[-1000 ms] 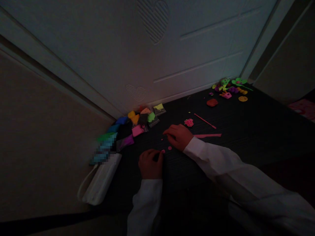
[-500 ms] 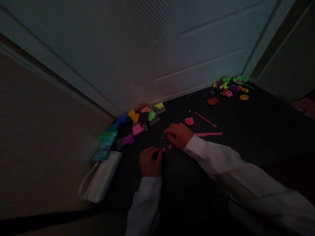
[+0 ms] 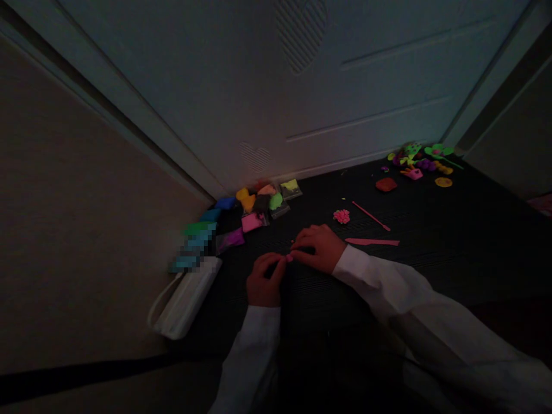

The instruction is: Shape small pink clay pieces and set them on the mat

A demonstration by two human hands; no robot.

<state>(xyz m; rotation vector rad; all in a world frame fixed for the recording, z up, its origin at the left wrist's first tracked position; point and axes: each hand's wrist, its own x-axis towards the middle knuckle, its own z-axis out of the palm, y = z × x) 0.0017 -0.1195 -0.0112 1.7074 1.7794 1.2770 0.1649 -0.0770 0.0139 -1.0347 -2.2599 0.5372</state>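
My left hand (image 3: pixel 264 280) is closed, thumb and forefinger pinched at a small piece of pink clay (image 3: pixel 289 258) just above or on the dark tabletop. From the other side, my right hand (image 3: pixel 318 248) brings its thumb and fingertips to the same piece, so the two hands nearly meet there. Its exact shape is partly covered by the fingers. A tiny crumb (image 3: pixel 292 241) lies close to my right fingertips. Beyond my right hand sit a cluster of small pink clay bits (image 3: pixel 342 217), a thin pink stick tool (image 3: pixel 371 216) and a pink clay knife (image 3: pixel 372 242).
Bags of coloured clay (image 3: pixel 254 221) lie along the wall at the back left, near a white case with a strap (image 3: pixel 190 299). A red clay lump (image 3: pixel 386 184), a yellow disc (image 3: pixel 443 182) and finished clay figures (image 3: pixel 414 161) occupy the back right. The light is dim.
My right hand has come down beside my left, its fingertips now at the pink piece. Two separate pink discs showed before; now the fingers cover most of them. The view has shifted slightly left.
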